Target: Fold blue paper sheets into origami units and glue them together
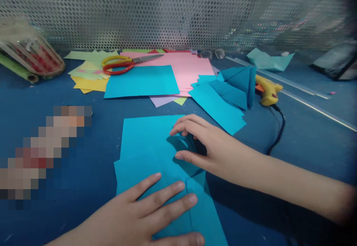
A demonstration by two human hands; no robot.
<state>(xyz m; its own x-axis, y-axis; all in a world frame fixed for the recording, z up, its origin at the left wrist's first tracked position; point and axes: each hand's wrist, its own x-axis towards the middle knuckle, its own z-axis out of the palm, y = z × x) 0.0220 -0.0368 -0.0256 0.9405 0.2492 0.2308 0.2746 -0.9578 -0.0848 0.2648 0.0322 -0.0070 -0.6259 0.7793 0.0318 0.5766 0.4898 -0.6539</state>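
A blue paper sheet (pixel 145 142) lies on the blue table in front of me, partly folded. My left hand (pixel 150 209) lies flat on its near part, fingers stretched out and pressing it down. My right hand (pixel 200 145) comes in from the right, its fingers curled round the sheet's right edge, which is lifted and bent over. More blue sheets lie under the one being handled.
Behind lie a stack of coloured papers (pixel 167 75), red-and-yellow scissors (pixel 125 63), folded blue paper shapes (pixel 228 90) and a yellow glue gun (pixel 267 90) with a black cord. A clear container (pixel 28 52) stands at far left. A perforated metal wall (pixel 178 12) closes the back.
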